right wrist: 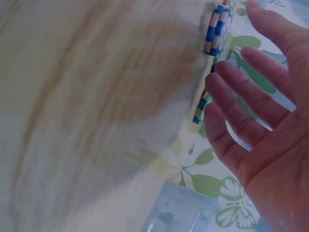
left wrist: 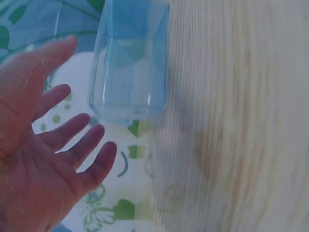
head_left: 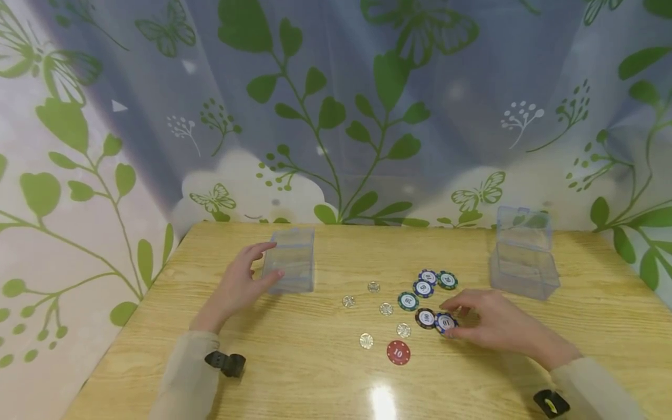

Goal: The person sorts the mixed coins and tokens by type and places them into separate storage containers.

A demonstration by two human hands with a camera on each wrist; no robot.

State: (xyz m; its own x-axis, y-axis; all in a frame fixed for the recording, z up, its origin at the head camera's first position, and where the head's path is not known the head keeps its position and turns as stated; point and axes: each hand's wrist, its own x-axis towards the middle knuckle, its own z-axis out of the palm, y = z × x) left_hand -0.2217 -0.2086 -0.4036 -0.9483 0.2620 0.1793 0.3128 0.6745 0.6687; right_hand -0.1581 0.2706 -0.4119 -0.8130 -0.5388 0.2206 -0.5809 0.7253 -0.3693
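My left hand (head_left: 241, 283) is beside a clear plastic box (head_left: 289, 271), thumb and fingers spread at its left side. In the left wrist view the fingers are loosely bent with nothing in them, and the box (left wrist: 130, 67) stands just past them. Over the table, my right hand (head_left: 499, 324) reaches to a blue-edged poker chip (head_left: 445, 322) marked 10, thumb and fingertips right at its edge. The right wrist view shows relaxed, parted fingers close to two stacked blue chips (right wrist: 219, 29). A black-edged chip (head_left: 425, 318) marked 100 lies against the blue one.
More blue and green chips (head_left: 423, 288) lie farther back. Several small metallic coins (head_left: 386, 309) are scattered to their left, and a red chip (head_left: 398, 353) marked 10 lies nearer me. Another clear box (head_left: 525, 277), lid raised, stands at the right. A patterned curtain (head_left: 341, 116) hangs behind the table.
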